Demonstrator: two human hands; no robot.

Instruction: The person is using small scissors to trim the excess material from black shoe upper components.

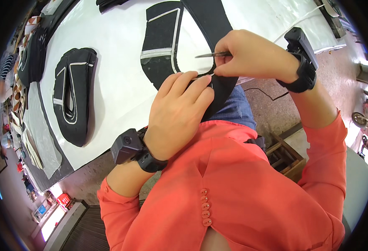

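Note:
A black U-shaped piece (161, 35), like a shoe upper, lies on the white-covered table with its curved end over the table edge by my lap. White tape runs along its inner edge and across one side. My left hand (179, 111) is closed on the curved end, its fingertips pressed at the inner edge. Close by, my right hand (246, 54) has a thin, dark, pointed metal tool (209, 55) in its grip, the tip facing left. Its thumb and finger meet near the tape by my left fingertips; what they pinch there is partly hidden.
A stack of similar black pieces (75, 96) with white tape lies left on the white table covering (117, 75). Dark material (33, 54) and a pale translucent sheet (46, 129) lie at the far left. A wooden crate (286, 157) stands below right, near a cord (271, 98).

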